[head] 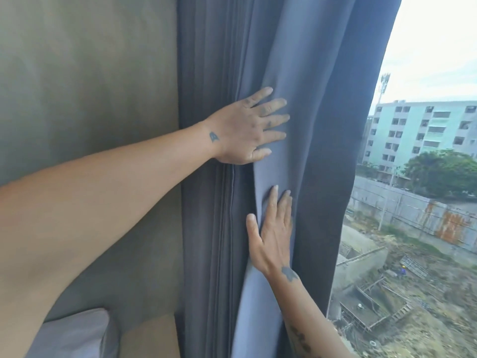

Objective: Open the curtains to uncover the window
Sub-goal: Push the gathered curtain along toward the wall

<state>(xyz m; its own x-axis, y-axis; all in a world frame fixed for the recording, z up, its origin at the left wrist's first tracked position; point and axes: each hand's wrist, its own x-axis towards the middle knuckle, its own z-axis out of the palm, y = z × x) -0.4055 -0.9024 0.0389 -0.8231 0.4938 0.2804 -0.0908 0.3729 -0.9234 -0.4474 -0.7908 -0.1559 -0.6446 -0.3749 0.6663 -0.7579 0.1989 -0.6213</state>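
Note:
A grey-blue curtain hangs gathered in folds down the middle of the view, next to the wall. My left hand lies flat on the fabric with its fingers spread, pressing the folds toward the wall. Below it my right hand also rests flat against the curtain, fingers pointing up. Neither hand has cloth pinched in it. To the right of the curtain's edge the window is uncovered and shows sky, a pale green building and a building site.
A plain olive-grey wall fills the left side. A white pillow sits at the bottom left beside a tan surface.

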